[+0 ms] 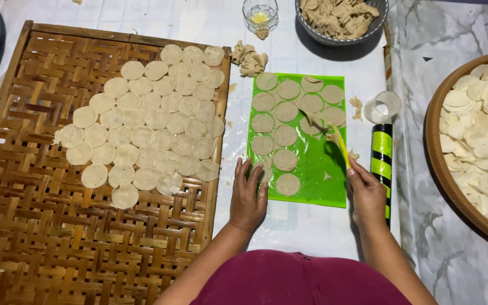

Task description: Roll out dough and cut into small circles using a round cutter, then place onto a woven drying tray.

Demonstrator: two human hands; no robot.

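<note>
While the left hand [248,196] lies flat, fingers spread, on the green mat's [317,181] near-left corner, the right hand [367,194] pinches a yellow scraper [341,144] over the mat, beside dough discs [285,135].

There is a single view, from a camera worn on the person's head, looking almost straight down onto the desk [312,231] from just above arm's reach, with the person's own lap at the bottom edge. It faces forward across the desk, so the woven bamboo tray [40,226] fills the left half, the green mat [317,181] sits at centre, and the round basket [441,164] is cut off at the right edge. With no second view, nothing is shared.
</note>
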